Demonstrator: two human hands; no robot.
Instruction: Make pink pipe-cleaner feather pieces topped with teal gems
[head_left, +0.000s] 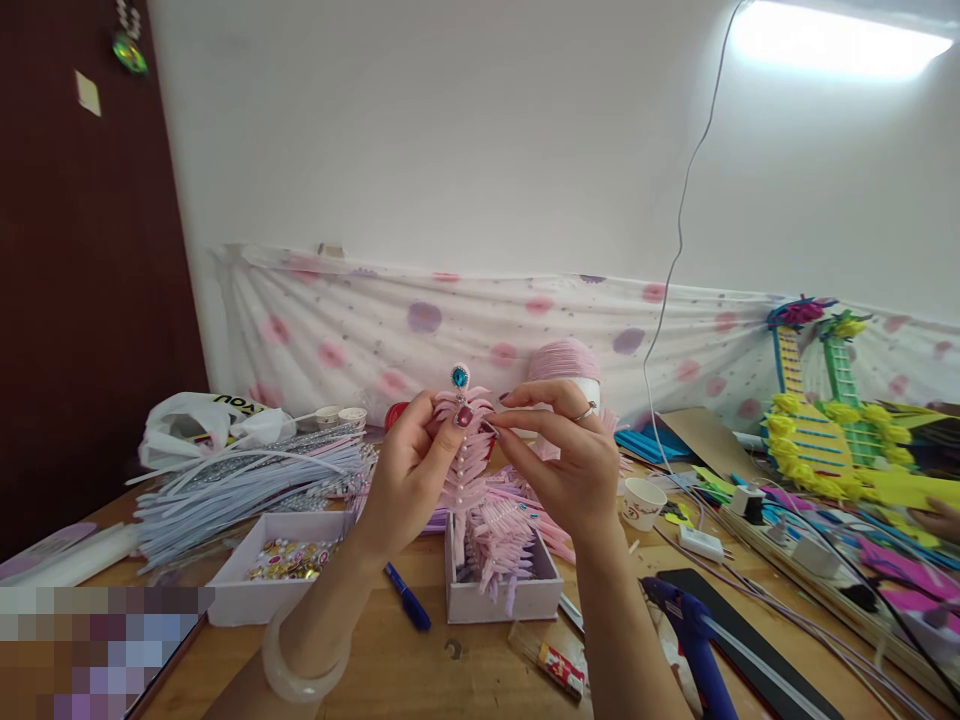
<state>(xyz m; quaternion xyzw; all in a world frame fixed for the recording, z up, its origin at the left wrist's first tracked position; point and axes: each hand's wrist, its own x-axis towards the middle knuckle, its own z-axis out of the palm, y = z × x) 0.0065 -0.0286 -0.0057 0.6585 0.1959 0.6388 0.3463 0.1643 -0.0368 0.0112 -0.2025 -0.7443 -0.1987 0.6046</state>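
Observation:
Upright in front of me is a pink leaf-shaped craft ornament (471, 470), with a row of white pearl beads down its middle and a blue gem (460, 377) at the top. My left hand (405, 475) is closed on its left side, the thumb pressed over the front. My right hand (570, 455) pinches the ornament's right edge between thumb and fingers; the exact strip between the fingertips is hard to see. Below it, a white box (504, 603) holds more pink fringed pieces (499, 545).
A white tray (247, 600) of small gems is at left, beside silvery-white stems (247, 510). A blue pen (407, 597), a glue gun (694, 635), a paper cup (643, 502) and power strips (817, 590) lie about. Another person's hand (941, 522) shows at far right.

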